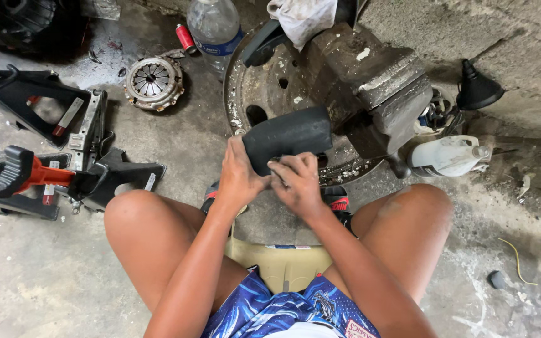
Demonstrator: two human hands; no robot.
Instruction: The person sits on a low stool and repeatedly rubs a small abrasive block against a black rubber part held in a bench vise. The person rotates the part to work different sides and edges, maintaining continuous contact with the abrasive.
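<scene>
Both hands meet at the near end of a black rubber piece [286, 136], which runs from them up and right to the bench vise [370, 87]; its far end sits against the vise, clamped or not, cannot tell. Left hand [238, 175] wraps the piece's lower left edge, fingers curled around it, grasping. Right hand [297, 183] pinches the same end from the right, fingertips [278, 166] pressed on the rubber; whether it also holds a small tool, cannot tell. Piece lies above and between the hands, over the rusty wheel rim [264, 94] on which the vise stands.

Left on the concrete floor: black jack stands [32, 94], one with a red handle. Clutch plate [154, 82] beyond them. Clear plastic bottle [215, 28] at the rim's top left, white rag [302, 17] on top of the vise. White jug [449, 155] right of the vise, black funnel [476, 87] above it. Small red cylinder [185, 39] just left of the bottle.
</scene>
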